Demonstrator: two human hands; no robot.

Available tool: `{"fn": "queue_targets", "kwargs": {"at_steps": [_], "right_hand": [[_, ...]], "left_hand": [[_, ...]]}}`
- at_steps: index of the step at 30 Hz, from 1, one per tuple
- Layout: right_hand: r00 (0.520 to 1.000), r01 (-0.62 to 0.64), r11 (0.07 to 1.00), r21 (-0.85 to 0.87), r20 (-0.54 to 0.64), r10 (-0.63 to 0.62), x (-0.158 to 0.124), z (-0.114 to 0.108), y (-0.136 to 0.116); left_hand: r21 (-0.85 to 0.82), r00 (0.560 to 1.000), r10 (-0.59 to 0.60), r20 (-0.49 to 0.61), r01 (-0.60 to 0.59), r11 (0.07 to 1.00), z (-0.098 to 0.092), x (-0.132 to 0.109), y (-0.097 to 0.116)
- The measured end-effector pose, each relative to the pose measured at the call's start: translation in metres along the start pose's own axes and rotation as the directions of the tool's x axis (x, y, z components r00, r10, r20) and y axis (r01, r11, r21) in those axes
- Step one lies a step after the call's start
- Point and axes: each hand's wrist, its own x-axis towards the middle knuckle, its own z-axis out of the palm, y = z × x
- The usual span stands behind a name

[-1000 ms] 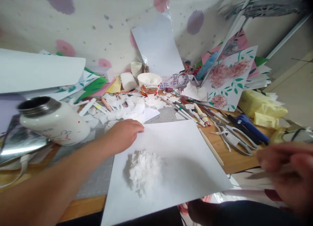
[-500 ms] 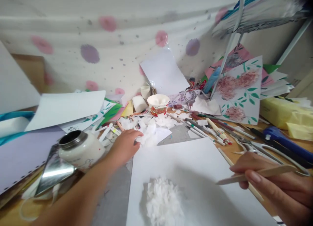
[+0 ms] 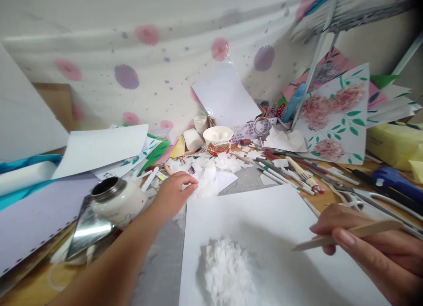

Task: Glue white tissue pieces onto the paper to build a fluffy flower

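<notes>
My left hand (image 3: 173,192) reaches to the heap of white paper pieces (image 3: 206,176), thumb and forefinger pinched together at its edge on a piece of white paper. What lies between the fingertips is mostly hidden. Over the right side of a white sheet (image 3: 264,213), my right hand (image 3: 366,244) grips a flat wooden stick (image 3: 317,242) with its pointed end to the left. On the sheet's lower part stands a fluffy round cluster of white paper bits (image 3: 228,270). The stick is apart from the cluster.
A paper bowl (image 3: 218,140) stands behind the heap. Pens (image 3: 271,176), scissors (image 3: 357,195) and a blue-handled tool (image 3: 396,184) lie to the right. A white jar (image 3: 120,204) is left of my forearm. A flower picture (image 3: 340,116) leans at the back right.
The view has turned slightly left, so things sit further right in it. My left thumb and forefinger have come together at the paper heap. My right hand still holds the stick.
</notes>
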Motion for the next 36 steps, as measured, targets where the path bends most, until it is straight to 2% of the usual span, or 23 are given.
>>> {"fn": "queue_targets", "kwargs": {"at_steps": [2, 5, 9, 10, 12, 14, 16, 18, 19, 21, 25, 31, 36], "right_hand": [[0.999, -0.021, 0.998, 0.057, 0.049, 0.018, -0.003, 0.004, 0.000], [0.998, 0.001, 0.999, 0.033, 0.055, -0.002, -0.002, 0.009, -0.008], [0.995, 0.084, 0.993, 0.088, 0.055, -0.089, 0.010, 0.007, -0.029], [0.993, 0.068, 0.990, 0.125, 0.090, -0.080, 0.012, 0.005, -0.034], [0.995, 0.040, 0.984, 0.172, 0.084, -0.055, 0.015, -0.001, -0.041], [0.996, 0.019, 0.978, 0.205, 0.082, -0.036, 0.015, -0.005, -0.044], [0.996, 0.002, 0.973, 0.231, 0.085, -0.022, 0.014, -0.008, -0.046], [0.995, -0.004, 0.970, 0.244, 0.097, -0.020, 0.011, -0.010, -0.050], [0.994, 0.002, 0.969, 0.247, 0.109, -0.030, 0.010, -0.010, -0.052], [0.989, 0.015, 0.968, 0.250, 0.138, -0.051, 0.007, -0.008, -0.055], [0.980, 0.018, 0.963, 0.268, 0.185, -0.069, 0.003, -0.003, -0.059], [0.982, 0.035, 0.951, 0.306, 0.164, -0.089, 0.005, 0.002, -0.057], [0.992, -0.031, 0.939, 0.343, 0.129, -0.014, 0.006, 0.002, -0.056]], "left_hand": [[-0.103, 0.999, -0.038, 0.024, 0.040, 0.994, 0.001, -0.003, 0.007], [-0.243, 0.994, -0.079, 0.077, 0.095, 0.965, 0.004, -0.008, 0.016], [-0.393, 0.975, -0.062, 0.215, 0.144, 0.908, 0.007, -0.022, 0.035], [-0.426, 0.966, -0.051, 0.252, 0.158, 0.891, 0.005, -0.028, 0.041], [-0.496, 0.947, -0.030, 0.321, 0.195, 0.846, 0.000, -0.040, 0.055], [-0.612, 0.908, 0.016, 0.418, 0.268, 0.744, -0.006, -0.050, 0.067], [-0.616, 0.839, 0.075, 0.539, 0.332, 0.715, -0.010, -0.056, 0.076], [-0.509, 0.782, 0.102, 0.615, 0.295, 0.808, -0.007, -0.057, 0.079], [-0.439, 0.771, 0.098, 0.630, 0.249, 0.864, -0.004, -0.056, 0.079], [-0.318, 0.779, 0.069, 0.623, 0.172, 0.932, 0.003, -0.052, 0.077], [-0.258, 0.832, 0.065, 0.551, 0.096, 0.961, 0.009, -0.050, 0.075], [-0.197, 0.898, 0.242, 0.369, -0.179, 0.964, 0.007, -0.056, 0.080], [-0.174, 0.886, 0.408, 0.220, -0.376, 0.910, 0.008, -0.056, 0.079]]}}
